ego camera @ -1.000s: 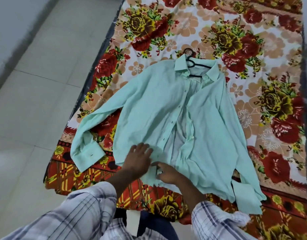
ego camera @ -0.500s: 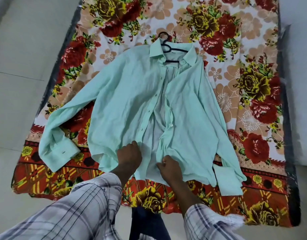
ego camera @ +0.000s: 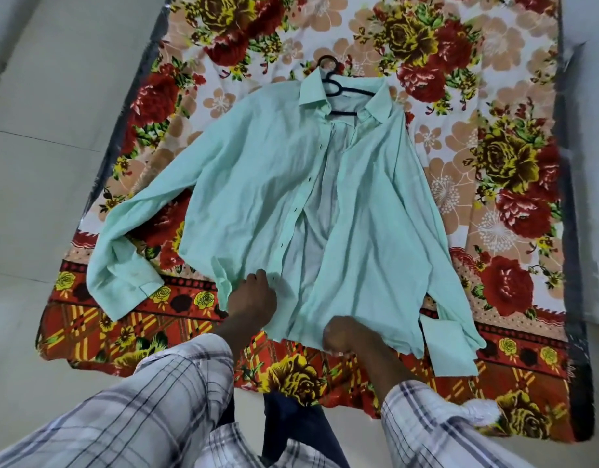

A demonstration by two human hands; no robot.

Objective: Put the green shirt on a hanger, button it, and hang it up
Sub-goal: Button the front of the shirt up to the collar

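Pale green long-sleeved shirt [ego camera: 257, 184]: unbuttoned, flat on red floral sheet [ego camera: 494, 170], hem near its near edge; black hanger [ego camera: 338, 92] in collar
Left hand [ego camera: 254, 297]: grips left panel's hem
Right hand [ego camera: 345, 336]: blurred; curled on right panel's hem

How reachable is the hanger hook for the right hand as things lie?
Probably yes, once it lets go: the right hand grips the green shirt at its bottom hem, while the hanger hook lies uncovered on the floral sheet beyond the collar. It lies at the shirt's far end, though.
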